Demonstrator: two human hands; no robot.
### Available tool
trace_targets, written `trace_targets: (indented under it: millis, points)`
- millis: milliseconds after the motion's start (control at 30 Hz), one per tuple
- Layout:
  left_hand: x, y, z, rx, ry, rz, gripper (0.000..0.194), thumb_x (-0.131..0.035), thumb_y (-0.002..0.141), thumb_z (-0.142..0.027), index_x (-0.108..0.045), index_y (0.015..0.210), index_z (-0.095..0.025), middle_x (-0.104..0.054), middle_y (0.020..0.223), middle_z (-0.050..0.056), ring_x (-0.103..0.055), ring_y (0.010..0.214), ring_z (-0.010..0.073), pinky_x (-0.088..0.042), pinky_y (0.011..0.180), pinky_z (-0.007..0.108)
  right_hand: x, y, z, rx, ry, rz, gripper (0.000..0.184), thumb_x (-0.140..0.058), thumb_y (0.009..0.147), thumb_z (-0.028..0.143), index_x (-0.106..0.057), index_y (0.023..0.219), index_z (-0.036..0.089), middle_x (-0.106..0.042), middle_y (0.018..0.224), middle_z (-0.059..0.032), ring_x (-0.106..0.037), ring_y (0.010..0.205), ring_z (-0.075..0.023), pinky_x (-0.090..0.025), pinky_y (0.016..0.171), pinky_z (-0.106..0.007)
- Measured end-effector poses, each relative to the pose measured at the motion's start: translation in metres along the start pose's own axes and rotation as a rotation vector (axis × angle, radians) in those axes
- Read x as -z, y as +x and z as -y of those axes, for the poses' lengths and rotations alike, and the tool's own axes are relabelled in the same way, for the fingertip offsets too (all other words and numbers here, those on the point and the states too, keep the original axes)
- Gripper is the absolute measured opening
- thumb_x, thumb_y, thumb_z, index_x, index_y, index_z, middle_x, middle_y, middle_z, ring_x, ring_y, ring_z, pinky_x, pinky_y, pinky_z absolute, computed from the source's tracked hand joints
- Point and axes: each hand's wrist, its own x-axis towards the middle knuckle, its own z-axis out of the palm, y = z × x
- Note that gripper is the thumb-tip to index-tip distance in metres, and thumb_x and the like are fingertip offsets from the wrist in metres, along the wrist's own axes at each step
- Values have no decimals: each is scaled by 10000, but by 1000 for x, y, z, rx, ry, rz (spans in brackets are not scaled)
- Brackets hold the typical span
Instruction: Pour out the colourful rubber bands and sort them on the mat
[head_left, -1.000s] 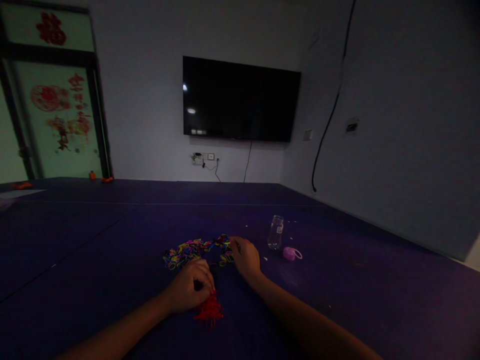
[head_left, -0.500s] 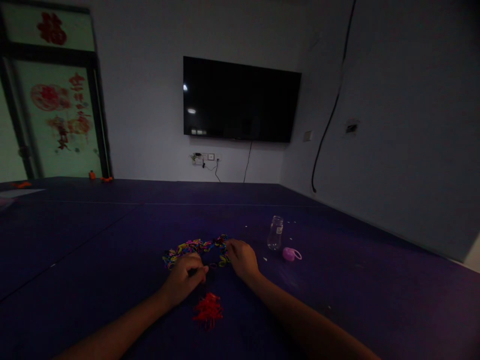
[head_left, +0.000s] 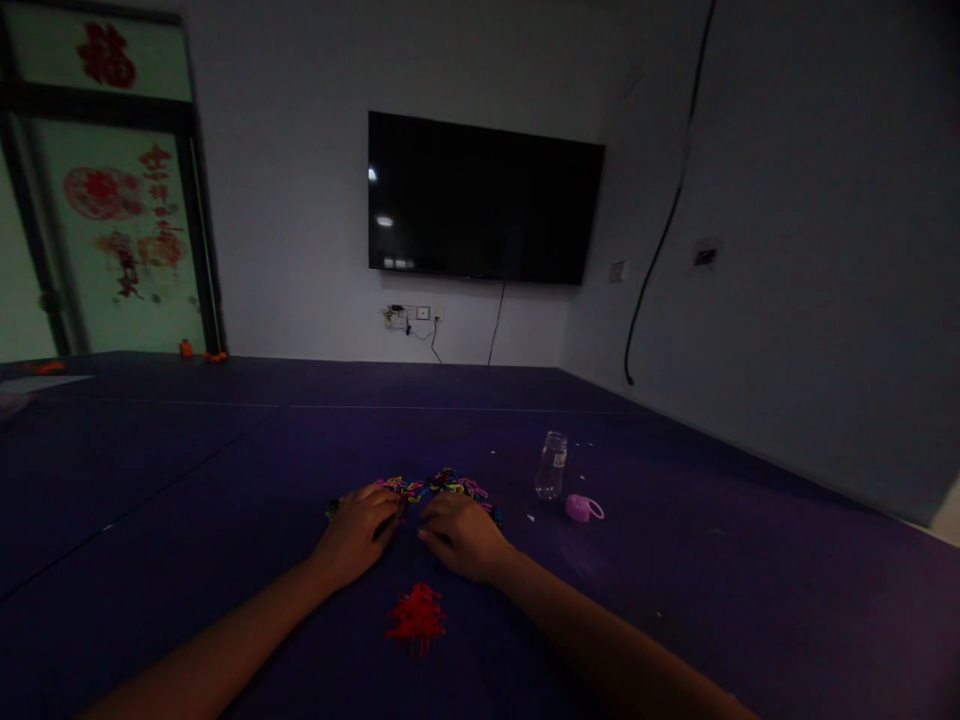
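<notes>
Multicoloured bands (head_left: 448, 482) on the purple surface (head_left: 300, 450), beyond the red bands (head_left: 417, 618), partly hidden behind left hand (head_left: 358, 532) and right hand (head_left: 466, 537), both loosely curled; cannot tell whether gripping any.

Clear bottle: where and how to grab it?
Best around the middle of the clear bottle, probably with the right hand from its near side. It stands upright, tall and narrow, so fingers can wrap its side; the pink cap sits close by at the near right, so keep clear of that.
</notes>
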Motion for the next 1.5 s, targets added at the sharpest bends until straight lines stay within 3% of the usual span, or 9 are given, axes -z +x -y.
trace_targets:
  millis: [167,333,600,700,1033,1267,1367,1500]
  points:
    - [-8,-2,4,-20,1,24,282,-481,870,-161,-626,1106,-207,-654,1135,48,-543,1086,221,-405,958,431,1,-1,0,-81,-1,29,216,-500,886,276,-682,970,196,-646,1098,-68,-550,1048,-192,-388,908,-314]
    - [-9,-1,6,7,28,45,277,-485,871,-185,-633,1104,-210,-653,1143,49,-539,1103,225,-393,979,442,3,-1,2,-180,-19,59,279,-472,903,310,-644,1098,211,-604,1198,-62,-494,1141,-204,-346,968,-340]
    - [-12,-4,9,31,66,45,281,-476,886,-267,-631,1114,-216,-629,1169,67,-515,1133,237,-386,981,445,7,0,2,-529,-110,5,286,-392,930,262,-670,968,207,-656,1071,-66,-538,1063,-205,-351,901,-330]
    - [-12,-3,7,36,62,47,298,-451,904,-303,-622,1133,-219,-622,1171,69,-513,1133,240,-392,976,446,7,-1,1,-590,-127,23,309,-377,934,260,-675,889,194,-670,1026,-70,-549,1043,-212,-352,879,-324]
    - [-9,-3,3,69,82,88,336,-410,926,-358,-585,1164,-197,-606,1151,79,-501,1134,250,-387,979,439,6,0,0,-680,-156,38,280,-408,915,256,-676,885,181,-677,1007,-88,-557,1033,-223,-348,867,-321]
    - [-4,0,-1,2,12,22,284,-436,907,-242,-592,1143,-207,-616,1115,69,-522,1088,229,-399,965,431,7,-1,-3,-752,-213,9,274,-415,901,226,-677,925,153,-685,956,-120,-576,992,-235,-373,840,-328]
    - [0,1,-3,-41,-32,-19,261,-430,896,-171,-633,1057,-201,-641,1022,66,-557,1003,220,-440,902,415,6,-1,-6,-729,-192,-23,269,-413,897,202,-681,897,179,-685,958,-99,-579,979,-224,-381,830,-320]
    - [2,1,-4,-59,-56,-69,242,-452,859,-114,-678,882,-199,-648,878,55,-581,895,212,-470,815,390,5,0,-5,-584,-121,-8,250,-432,891,186,-678,863,212,-684,958,-49,-576,971,-193,-377,839,-297]
